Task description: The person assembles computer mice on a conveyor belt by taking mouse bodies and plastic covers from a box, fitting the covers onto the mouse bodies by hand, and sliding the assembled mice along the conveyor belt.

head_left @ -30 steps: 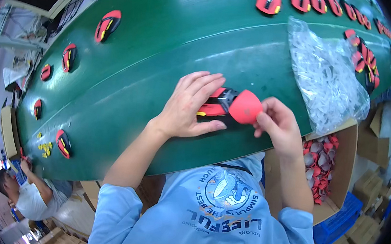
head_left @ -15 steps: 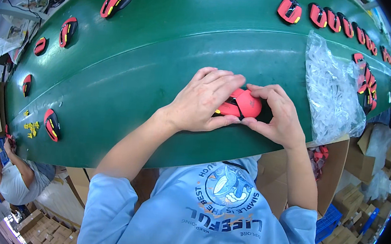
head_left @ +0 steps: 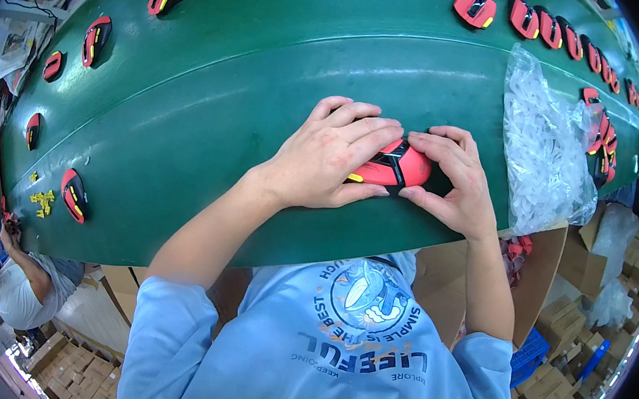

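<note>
A red and black computer mouse with a yellow side strip lies on the green table in front of me. My left hand covers its left end, fingers over the top and thumb along the near side. On the other end, my right hand curls round with its fingertips on the far edge and its thumb at the near edge. Both hands are closed on the mouse. Part of its red shell and the black middle section show between them; the rest is hidden under my fingers.
A clear plastic bag of translucent pieces lies to the right. More such mice stand around, including one at the far right and one at left beside small yellow parts. A cardboard box stands below the edge. A co-worker is far left.
My hands stay on the mouse, its black middle section now showing more between them. The surroundings have shifted slightly in the picture.
</note>
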`<state>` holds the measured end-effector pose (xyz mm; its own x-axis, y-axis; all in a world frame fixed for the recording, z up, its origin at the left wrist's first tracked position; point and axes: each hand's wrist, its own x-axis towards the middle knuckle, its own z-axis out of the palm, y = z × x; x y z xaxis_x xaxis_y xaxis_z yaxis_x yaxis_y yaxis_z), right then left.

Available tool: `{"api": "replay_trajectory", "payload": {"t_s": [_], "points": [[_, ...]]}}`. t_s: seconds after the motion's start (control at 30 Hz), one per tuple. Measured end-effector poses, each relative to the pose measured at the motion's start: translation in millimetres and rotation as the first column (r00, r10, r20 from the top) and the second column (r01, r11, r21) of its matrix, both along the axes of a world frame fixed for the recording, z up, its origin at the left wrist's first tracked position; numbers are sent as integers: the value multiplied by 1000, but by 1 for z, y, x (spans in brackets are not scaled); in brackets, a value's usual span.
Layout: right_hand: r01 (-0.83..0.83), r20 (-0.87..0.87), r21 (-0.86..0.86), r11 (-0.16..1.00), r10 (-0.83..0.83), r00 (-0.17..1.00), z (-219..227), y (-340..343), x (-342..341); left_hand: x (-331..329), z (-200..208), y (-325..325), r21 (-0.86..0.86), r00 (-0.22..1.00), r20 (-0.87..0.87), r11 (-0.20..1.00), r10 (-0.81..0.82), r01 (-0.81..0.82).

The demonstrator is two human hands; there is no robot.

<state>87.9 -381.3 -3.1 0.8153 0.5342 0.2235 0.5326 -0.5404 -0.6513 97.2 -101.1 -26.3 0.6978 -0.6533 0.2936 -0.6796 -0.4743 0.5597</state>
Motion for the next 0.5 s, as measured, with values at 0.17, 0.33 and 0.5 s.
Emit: {"api": "replay_trajectory", "payload": {"t_s": [0.17, 0.33, 0.5], "points": [[-15, 9, -183, 983, 16, 1000, 8, -1, 3, 3, 1, 0, -1, 1000, -19, 1000, -2, 2], [34, 100, -222, 974, -12, 995, -1, -4, -2, 3, 7, -4, 4, 995, 93, 1000, -24, 23], [46, 98, -184, 982, -28, 995, -6, -6, -5, 2, -2, -8, 40, 936, 296, 982, -189, 185]]}}
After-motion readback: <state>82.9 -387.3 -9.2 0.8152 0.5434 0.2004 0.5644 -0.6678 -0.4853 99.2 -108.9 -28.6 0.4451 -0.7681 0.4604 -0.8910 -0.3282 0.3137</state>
